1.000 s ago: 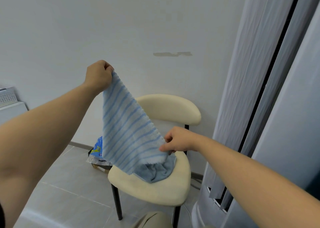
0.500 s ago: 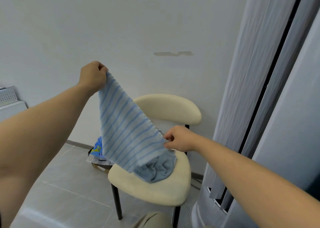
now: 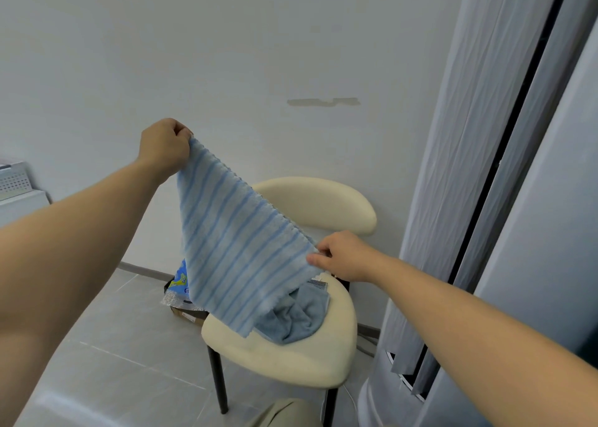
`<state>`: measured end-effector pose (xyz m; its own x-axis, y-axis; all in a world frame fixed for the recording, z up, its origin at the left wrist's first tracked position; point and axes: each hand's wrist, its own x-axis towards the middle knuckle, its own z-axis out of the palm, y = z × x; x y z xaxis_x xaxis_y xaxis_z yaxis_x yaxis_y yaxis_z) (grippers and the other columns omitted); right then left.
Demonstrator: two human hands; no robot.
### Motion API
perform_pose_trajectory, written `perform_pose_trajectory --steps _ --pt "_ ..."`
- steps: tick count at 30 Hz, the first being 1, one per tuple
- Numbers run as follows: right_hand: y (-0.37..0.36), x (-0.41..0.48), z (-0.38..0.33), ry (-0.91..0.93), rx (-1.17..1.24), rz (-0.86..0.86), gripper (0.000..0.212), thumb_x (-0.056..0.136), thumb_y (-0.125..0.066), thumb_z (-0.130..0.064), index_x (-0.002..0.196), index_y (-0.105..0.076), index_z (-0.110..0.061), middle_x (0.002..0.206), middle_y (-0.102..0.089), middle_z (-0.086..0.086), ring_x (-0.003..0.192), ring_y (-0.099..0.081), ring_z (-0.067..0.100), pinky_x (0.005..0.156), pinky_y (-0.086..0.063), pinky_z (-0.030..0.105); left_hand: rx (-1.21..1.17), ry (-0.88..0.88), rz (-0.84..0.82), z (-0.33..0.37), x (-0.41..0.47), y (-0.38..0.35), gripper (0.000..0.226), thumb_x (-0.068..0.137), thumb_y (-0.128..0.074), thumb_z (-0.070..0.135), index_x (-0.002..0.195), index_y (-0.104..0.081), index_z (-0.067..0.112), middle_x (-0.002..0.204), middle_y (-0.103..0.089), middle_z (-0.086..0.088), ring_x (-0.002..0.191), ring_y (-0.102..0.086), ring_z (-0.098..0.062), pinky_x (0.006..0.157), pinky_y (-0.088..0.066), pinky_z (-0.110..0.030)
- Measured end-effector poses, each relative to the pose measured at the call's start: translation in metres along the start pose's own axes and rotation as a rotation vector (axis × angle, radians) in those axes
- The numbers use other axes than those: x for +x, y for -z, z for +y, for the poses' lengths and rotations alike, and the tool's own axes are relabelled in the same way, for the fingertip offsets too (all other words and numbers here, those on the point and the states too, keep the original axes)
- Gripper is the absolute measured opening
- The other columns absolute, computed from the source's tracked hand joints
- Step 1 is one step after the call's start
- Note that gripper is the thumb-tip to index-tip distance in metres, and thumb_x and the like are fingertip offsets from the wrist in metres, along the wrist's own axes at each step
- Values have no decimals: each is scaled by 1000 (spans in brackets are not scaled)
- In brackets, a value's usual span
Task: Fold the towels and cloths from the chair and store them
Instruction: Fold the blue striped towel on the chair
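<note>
As left hand grips cloth, right hand pinches.

We find no words or numbers that we can read. The blue and yellow packet on the floor bears print too small for us, and the tag on the plain blue towel shows only dark stripes.

Blue-striped cloth — cream chair

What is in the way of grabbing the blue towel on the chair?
The striped cloth, pinched at two corners by the left hand and right hand, hangs in front of the blue towel on the chair, hiding part of it.
</note>
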<state>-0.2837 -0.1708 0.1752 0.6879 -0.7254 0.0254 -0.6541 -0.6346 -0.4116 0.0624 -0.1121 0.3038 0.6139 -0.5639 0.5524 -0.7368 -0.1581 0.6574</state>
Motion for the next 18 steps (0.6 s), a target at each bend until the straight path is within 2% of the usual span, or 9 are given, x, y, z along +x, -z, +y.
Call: perform_pose_trajectory --steps 5,10,14,16,18 --pt "3 -3 -1 15 57 129 44 96 -60 -46 66 -46 -18 62 -47 -1 58 -39 15 57 -34 33 0 25 11 -5 3 4 26 99 -45 19 108 -68 8 114 -67 -12 94 -53 -23 79 -43 -34" --pt "11 -5 -5 7 123 317 39 95 -59 -30 65 -37 -20 62 -44 -2 57 -36 16 55 -30 32 -1 71 15 -11 4 6 27 100 -46 21 108 -68 8 114 -67 -13 92 -54 -25 71 -42 -33" --pt "17 -2 -6 34 94 349 35 93 -60 -25 66 -37 -20 65 -48 0 62 -39 20 55 -31 32 -19 98 11 -15 2 7 27 100 -46 21 107 -69 8 111 -68 -13 92 -56 -26 71 -44 -35" --pt "21 -1 -4 45 101 356 31 91 -63 -26 71 -40 -21 69 -51 1 63 -41 20 55 -32 32 -29 111 9 -16 0 8 27 99 -47 21 106 -69 8 108 -69 -13 93 -58 -28 72 -45 -35" --pt "29 -1 -2 49 115 326 24 89 -69 -30 87 -47 -21 72 -53 0 64 -44 18 59 -36 32 -47 126 -3 -19 -2 10 26 99 -47 20 105 -69 8 107 -69 -14 94 -60 -30 74 -47 -37"
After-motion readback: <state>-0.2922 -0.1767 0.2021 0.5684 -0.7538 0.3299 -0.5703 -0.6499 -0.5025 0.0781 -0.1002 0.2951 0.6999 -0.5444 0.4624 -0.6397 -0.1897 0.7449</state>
